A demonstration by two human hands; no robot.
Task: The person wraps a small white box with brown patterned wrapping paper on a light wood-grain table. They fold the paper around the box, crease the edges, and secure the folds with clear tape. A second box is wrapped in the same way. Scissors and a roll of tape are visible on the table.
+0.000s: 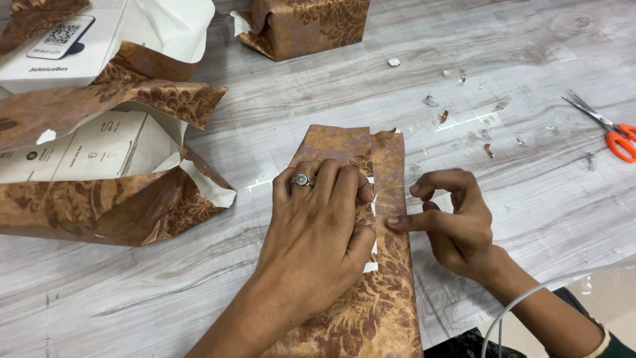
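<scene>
Hands pressing brown wrap on a grey wood table.

Table (517, 172) has pale wood lines and small paper bits on the far right. The parcel (371, 265) lies near the middle. The left hand (318, 232) lies flat on it, fingers together. The right hand (450, 222) is just right of it, one finger on the seam, the rest curled apart. Boxes (99, 166) in torn wrap sit left, another box (305, 23) far, scissors (606, 129) right.

Grey wood-grain table (530, 199). Orange-handled scissors (613, 132) at right edge. Paper scraps (464, 116) scattered centre-right. Wrapped box (308, 23) at top. Two white boxes (79, 152), half-wrapped in brown floral paper, at left. White cable (523, 301) lower right.
</scene>
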